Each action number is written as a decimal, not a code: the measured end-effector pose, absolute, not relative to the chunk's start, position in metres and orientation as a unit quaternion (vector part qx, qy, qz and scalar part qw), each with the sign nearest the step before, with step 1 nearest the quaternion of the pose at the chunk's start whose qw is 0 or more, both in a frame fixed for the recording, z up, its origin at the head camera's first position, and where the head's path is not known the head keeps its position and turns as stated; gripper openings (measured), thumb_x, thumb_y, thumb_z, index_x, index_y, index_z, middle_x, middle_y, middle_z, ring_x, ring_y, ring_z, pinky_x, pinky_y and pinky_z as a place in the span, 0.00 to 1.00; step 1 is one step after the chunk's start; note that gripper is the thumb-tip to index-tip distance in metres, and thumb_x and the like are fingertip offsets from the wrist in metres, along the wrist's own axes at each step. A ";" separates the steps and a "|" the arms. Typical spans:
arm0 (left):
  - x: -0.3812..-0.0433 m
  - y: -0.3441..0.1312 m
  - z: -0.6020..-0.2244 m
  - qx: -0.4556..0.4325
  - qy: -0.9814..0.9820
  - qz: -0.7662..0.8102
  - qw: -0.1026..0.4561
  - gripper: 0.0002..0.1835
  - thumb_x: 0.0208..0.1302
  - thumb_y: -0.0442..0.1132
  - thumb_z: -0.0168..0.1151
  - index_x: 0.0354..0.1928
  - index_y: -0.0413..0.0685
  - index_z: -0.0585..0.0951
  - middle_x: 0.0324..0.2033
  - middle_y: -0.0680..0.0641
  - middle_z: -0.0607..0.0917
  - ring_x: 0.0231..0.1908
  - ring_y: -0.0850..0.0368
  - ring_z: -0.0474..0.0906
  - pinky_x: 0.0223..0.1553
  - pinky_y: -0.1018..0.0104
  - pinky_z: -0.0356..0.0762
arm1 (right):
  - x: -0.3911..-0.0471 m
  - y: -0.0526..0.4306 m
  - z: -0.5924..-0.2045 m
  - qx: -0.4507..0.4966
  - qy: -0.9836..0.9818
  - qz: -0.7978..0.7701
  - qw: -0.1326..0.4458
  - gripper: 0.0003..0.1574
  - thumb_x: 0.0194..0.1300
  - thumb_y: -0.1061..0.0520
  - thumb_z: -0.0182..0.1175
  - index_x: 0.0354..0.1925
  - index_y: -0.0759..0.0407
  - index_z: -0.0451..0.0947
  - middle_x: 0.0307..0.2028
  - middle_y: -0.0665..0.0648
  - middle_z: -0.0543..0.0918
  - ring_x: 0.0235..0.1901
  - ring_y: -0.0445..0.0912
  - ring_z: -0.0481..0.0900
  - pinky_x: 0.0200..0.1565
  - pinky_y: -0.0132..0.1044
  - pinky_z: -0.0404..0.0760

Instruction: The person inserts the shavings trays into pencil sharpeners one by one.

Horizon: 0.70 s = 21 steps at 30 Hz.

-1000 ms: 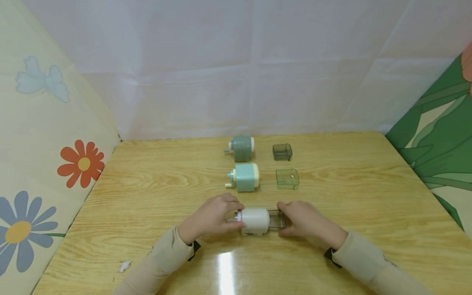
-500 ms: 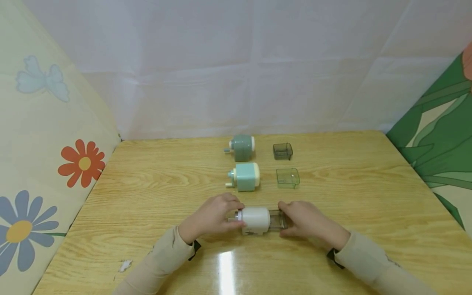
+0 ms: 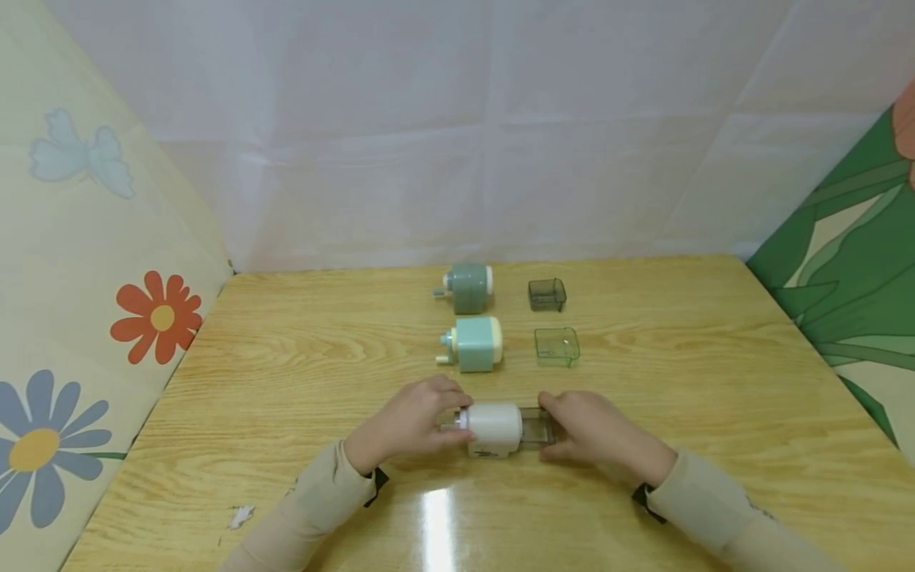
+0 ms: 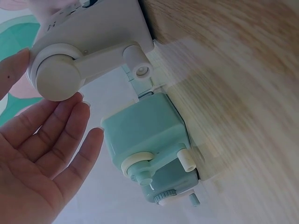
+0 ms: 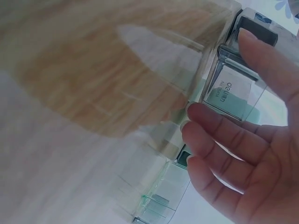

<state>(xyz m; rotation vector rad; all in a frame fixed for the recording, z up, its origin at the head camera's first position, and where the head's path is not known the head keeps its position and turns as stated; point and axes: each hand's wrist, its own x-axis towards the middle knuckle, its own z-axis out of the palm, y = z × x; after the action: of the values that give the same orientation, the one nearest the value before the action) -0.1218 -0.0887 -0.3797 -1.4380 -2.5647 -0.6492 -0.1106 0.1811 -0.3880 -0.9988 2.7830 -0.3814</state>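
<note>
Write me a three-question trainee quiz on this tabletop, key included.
1. Which hand pinches the smoky tray at the end of the white sharpener? A left, B right, C both.
2. True or false: the clear green tray lies apart from the light-teal sharpener.
3. How many sharpeners show in the head view?

Key: 1 B, the right hand; 2 true; 3 three, counting the grey-green sharpener at the back.

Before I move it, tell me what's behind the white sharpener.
Behind stand the teal sharpener, then the dark green sharpener. The white sharpener hides the table beneath it.
</note>
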 end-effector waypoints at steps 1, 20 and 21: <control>-0.122 -0.089 -0.380 -0.476 -0.850 -0.216 0.065 0.20 0.52 0.48 0.67 0.40 0.40 0.82 0.36 0.47 0.83 0.35 0.58 0.77 0.37 0.76 0.77 | -0.110 0.181 -0.388 -0.334 0.931 -0.127 0.079 0.28 0.42 0.44 0.72 0.33 0.59 0.69 0.18 0.46 0.70 0.17 0.36 0.64 0.17 0.29 0.64; -0.120 -0.088 -0.378 -0.475 -0.849 -0.224 0.061 0.20 0.52 0.48 0.67 0.41 0.39 0.82 0.36 0.46 0.83 0.35 0.58 0.78 0.36 0.74 0.77 | -0.109 0.180 -0.387 -0.324 0.933 -0.129 0.090 0.28 0.43 0.44 0.71 0.33 0.59 0.69 0.18 0.45 0.69 0.17 0.37 0.63 0.17 0.29 0.64; -0.120 -0.088 -0.378 -0.474 -0.849 -0.224 0.061 0.20 0.52 0.48 0.67 0.41 0.39 0.82 0.36 0.46 0.83 0.35 0.58 0.78 0.36 0.74 0.77 | -0.109 0.180 -0.387 -0.327 0.932 -0.129 0.088 0.29 0.43 0.43 0.71 0.33 0.59 0.69 0.18 0.45 0.68 0.17 0.37 0.63 0.17 0.29 0.64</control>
<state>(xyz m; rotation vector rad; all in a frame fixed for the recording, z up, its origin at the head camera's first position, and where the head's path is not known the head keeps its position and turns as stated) -0.1203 -0.0885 -0.3781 -1.4343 -2.5685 -0.6774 -0.1088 0.1798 -0.3873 -0.9743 2.7740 -0.3852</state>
